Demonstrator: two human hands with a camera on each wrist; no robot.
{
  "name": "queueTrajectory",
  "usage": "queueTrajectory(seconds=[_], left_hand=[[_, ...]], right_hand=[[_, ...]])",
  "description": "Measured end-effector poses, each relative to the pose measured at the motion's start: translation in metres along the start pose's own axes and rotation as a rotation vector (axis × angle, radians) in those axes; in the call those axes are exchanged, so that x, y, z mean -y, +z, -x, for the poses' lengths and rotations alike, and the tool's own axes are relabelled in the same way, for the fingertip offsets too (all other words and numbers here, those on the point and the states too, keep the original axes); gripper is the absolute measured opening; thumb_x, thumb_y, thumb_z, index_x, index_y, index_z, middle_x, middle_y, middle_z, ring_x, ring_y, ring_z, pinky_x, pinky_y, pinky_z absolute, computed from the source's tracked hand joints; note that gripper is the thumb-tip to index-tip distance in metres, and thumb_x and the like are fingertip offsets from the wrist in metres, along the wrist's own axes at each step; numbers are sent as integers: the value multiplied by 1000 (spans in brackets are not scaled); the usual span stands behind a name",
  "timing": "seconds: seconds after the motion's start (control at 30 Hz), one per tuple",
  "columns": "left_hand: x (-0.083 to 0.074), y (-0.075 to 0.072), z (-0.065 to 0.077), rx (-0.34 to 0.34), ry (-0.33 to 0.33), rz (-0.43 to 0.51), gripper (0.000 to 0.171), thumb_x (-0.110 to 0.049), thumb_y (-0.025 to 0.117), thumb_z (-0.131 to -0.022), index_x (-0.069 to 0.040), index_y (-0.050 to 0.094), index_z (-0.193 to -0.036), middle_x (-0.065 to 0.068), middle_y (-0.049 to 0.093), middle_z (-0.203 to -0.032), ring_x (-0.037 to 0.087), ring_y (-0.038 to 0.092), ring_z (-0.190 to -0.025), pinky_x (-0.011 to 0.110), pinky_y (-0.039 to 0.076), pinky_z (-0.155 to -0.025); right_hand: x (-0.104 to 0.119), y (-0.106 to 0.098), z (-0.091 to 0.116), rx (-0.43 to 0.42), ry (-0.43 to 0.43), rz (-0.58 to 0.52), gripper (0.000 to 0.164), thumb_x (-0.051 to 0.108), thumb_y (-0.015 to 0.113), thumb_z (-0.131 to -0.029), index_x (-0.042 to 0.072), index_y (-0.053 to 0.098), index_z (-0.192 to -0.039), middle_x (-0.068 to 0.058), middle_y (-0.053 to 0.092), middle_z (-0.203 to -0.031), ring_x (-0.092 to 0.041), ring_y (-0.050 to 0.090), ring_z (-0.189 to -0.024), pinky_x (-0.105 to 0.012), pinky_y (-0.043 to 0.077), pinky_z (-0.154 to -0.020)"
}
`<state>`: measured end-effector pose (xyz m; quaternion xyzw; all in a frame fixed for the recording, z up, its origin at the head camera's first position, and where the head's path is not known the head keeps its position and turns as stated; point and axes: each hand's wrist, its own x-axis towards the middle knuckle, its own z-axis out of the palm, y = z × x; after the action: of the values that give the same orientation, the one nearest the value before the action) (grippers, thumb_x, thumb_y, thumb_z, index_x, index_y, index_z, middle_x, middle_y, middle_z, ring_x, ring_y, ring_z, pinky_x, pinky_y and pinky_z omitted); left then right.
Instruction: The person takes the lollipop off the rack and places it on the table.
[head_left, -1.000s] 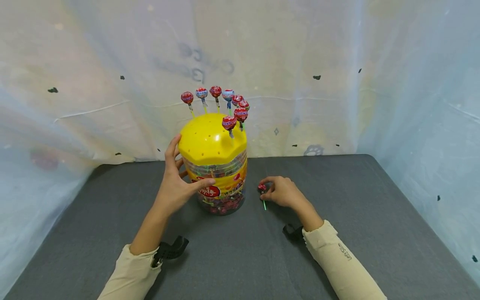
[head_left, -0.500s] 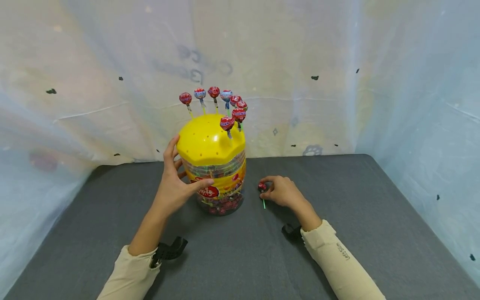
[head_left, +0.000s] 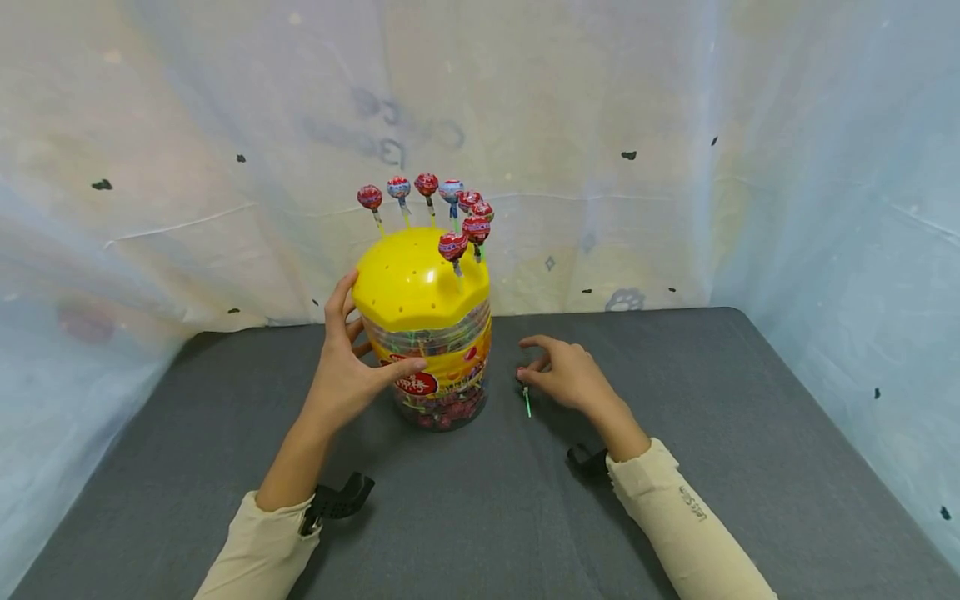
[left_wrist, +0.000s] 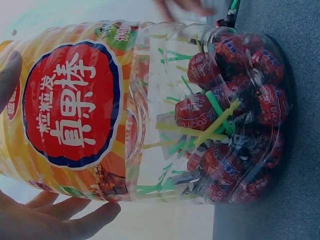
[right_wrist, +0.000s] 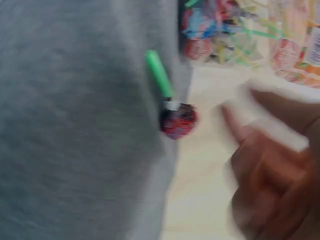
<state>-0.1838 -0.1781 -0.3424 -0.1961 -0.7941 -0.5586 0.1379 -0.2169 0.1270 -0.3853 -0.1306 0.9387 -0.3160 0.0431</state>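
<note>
A clear plastic candy jar (head_left: 453,367) with a yellow dome lid (head_left: 408,287) stands on the table. My left hand (head_left: 345,379) grips its left side, thumb across the front label and fingers round behind. Wrapped lollipops (left_wrist: 225,107) with green and yellow sticks fill the bottom, seen in the left wrist view. Several lollipops (head_left: 452,247) stand upright in the lid's small holes along the back and right. To the jar's right, a single red lollipop (right_wrist: 178,121) with a green stick lies on the table. My right hand (head_left: 573,379) hovers beside it, thumb and forefinger spread apart, touching nothing.
The dark grey tabletop (head_left: 480,517) runs back to a pale hanging sheet (head_left: 570,108) with dark marks. Similar sheeting closes in both sides. Black wrist straps (head_left: 341,498) are worn at both wrists.
My right thumb and fingers have spread and lifted off the lollipop, which stays on the table. The left hand and jar hold the same place.
</note>
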Motion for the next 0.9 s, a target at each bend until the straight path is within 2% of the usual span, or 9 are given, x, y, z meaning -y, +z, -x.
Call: queueTrajectory(seconds=[0.13, 0.23, 0.33, 0.5, 0.9], left_hand=[[-1, -1, 1, 1, -6, 1, 117, -5, 83, -79, -42, 3, -156, 6, 23, -157, 36, 46, -136, 63, 46, -102], [-1, -1, 0, -1, -3, 0, 117, -5, 83, -79, -42, 4, -156, 5, 24, -157, 35, 46, -136, 63, 46, -102], [-1, -1, 0, -2, 1, 2, 118, -4, 84, -78, -42, 4, -156, 5, 24, -157, 34, 46, -136, 63, 46, -102], [0, 0, 0, -9, 0, -6, 119, -3, 84, -78, -41, 4, -157, 5, 24, -158, 34, 46, -137, 64, 45, -102], [-8, 2, 3, -8, -37, 17, 119, -4, 81, -81, -40, -2, -157, 1, 16, -165, 33, 42, -139, 62, 42, -105]], right_hand=[[16, -7, 5, -123, -219, -126, 57, 33, 70, -94, 30, 47, -146, 2, 72, -118, -11, 64, -82, -30, 50, -62], [29, -12, 11, -178, -316, -193, 63, 31, 70, -94, 33, 42, -149, 1, 66, -133, -13, 64, -89, -33, 51, -64], [36, -15, 14, -174, -352, -236, 67, 29, 71, -93, 32, 39, -152, 1, 59, -142, -15, 65, -99, -36, 52, -71], [37, -17, 13, -109, -383, -280, 67, 26, 70, -94, 32, 38, -153, 2, 55, -147, -18, 64, -106, -39, 53, -78], [29, -29, 1, -62, -474, -305, 59, 27, 73, -92, 36, 49, -144, 2, 66, -133, -5, 67, -85, -27, 52, -68]])
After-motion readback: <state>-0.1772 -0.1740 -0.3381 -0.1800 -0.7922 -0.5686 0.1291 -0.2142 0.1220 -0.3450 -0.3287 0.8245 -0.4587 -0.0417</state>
